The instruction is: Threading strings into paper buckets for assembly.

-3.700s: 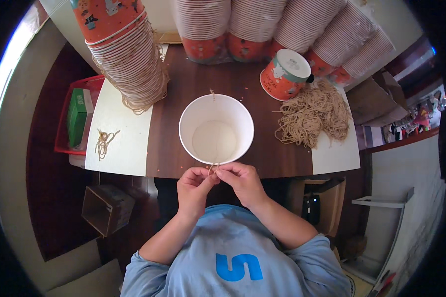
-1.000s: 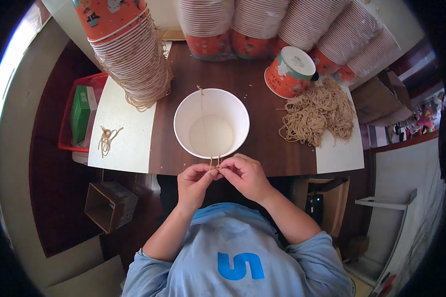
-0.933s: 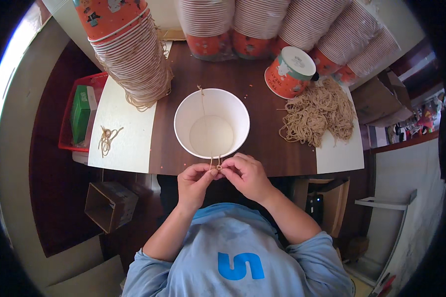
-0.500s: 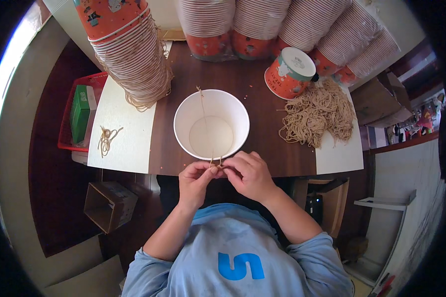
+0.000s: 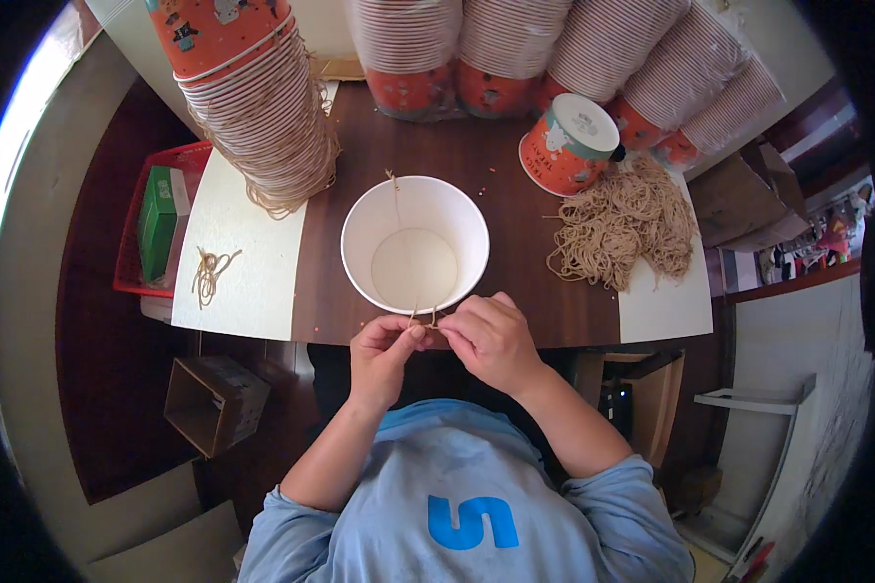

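Note:
A white-lined paper bucket (image 5: pixel 360 255) stands upright on the brown table, its mouth facing me. A knotted end of tan cord (image 5: pixel 393 181) shows at its far rim, with a strand hanging down the inner wall. Just outside the near rim, my left hand (image 5: pixel 387 348) pinches a thin tan cord between thumb and forefinger. My right hand (image 5: pixel 491 338) is closed on the same cord beside it, fingertips close to the left ones. Short bits of the cord rise between the hands and the rim. The fingers partly hide any knot there.
A tan cord pile (image 5: pixel 624 225) lies at the right, beside an upturned orange bucket (image 5: pixel 566 146). A leaning bucket stack (image 5: pixel 262 126) with cords stands at the far left. Wrapped bucket stacks (image 5: pixel 515 39) line the back. A few loose cords (image 5: pixel 209 276) lie near a red basket (image 5: pixel 131 233).
My hands have drawn slightly apart at the fingertips, and a short length of cord now shows between them. The strand inside the bucket looks slacker. The bucket has stayed in place.

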Available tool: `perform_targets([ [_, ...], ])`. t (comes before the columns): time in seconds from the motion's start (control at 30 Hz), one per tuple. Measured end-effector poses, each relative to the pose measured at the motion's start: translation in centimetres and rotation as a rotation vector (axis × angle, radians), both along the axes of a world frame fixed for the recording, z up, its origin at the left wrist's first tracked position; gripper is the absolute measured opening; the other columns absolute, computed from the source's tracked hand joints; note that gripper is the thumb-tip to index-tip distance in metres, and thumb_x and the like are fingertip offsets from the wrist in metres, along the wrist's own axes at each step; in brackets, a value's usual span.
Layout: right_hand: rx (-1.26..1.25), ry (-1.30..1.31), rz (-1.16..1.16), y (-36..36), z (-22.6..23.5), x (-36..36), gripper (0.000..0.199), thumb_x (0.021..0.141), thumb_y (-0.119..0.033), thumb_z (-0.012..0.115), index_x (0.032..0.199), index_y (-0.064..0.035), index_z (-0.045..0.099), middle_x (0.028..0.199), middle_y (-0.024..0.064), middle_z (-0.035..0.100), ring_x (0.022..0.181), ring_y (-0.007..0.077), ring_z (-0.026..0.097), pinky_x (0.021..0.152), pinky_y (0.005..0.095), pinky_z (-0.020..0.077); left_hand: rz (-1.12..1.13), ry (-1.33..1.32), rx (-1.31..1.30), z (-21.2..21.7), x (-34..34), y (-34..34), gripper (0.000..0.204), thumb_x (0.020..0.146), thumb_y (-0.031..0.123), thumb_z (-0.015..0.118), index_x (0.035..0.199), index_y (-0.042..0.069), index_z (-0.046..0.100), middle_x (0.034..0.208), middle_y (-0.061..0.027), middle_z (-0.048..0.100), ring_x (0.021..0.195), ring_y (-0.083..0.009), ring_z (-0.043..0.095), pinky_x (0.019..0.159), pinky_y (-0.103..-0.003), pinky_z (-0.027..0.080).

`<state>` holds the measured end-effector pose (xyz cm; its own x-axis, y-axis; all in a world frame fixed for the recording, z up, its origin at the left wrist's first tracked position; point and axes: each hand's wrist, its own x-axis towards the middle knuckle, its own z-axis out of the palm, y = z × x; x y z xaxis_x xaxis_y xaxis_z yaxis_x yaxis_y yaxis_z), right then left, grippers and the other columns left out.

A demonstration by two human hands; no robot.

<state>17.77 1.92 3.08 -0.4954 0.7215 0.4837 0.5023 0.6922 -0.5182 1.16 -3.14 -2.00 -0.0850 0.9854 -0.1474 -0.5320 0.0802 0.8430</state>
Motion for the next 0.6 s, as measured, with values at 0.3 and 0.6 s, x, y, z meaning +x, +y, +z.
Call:
perform_targets([
  [0.3,0.072,-0.072,0.029,-0.1,0.4,-0.1,0.019,0.064,-0.007,0.071,0.081,-0.0107,0.062,0.075,0.0009,0.055,0.067,0.0188,0.055,0.062,0.0338,0.0392,-0.139,0.115,-0.004,1.7,0.9,0.3,0.026,0.082,0.003,0.066,0.107,-0.002,0.058,0.096,-0.0081,0.063,0.084,-0.0128,0.06,0.081,-0.027,0.05],
  [0.6,0.068,-0.072,-0.015,0.1,0.7,0.5,0.014,0.066,-0.005,0.069,0.078,-0.0087,0.062,0.072,0.0019,0.054,0.064,0.0193,0.054,0.06,0.0335,0.0384,-0.046,0.223,-0.075,1.8,0.2,0.7,0.012,0.087,0.009,0.062,0.094,-0.001,0.063,0.082,-0.0032,0.064,0.073,-0.0074,0.058,0.066,-0.021,0.048],
])
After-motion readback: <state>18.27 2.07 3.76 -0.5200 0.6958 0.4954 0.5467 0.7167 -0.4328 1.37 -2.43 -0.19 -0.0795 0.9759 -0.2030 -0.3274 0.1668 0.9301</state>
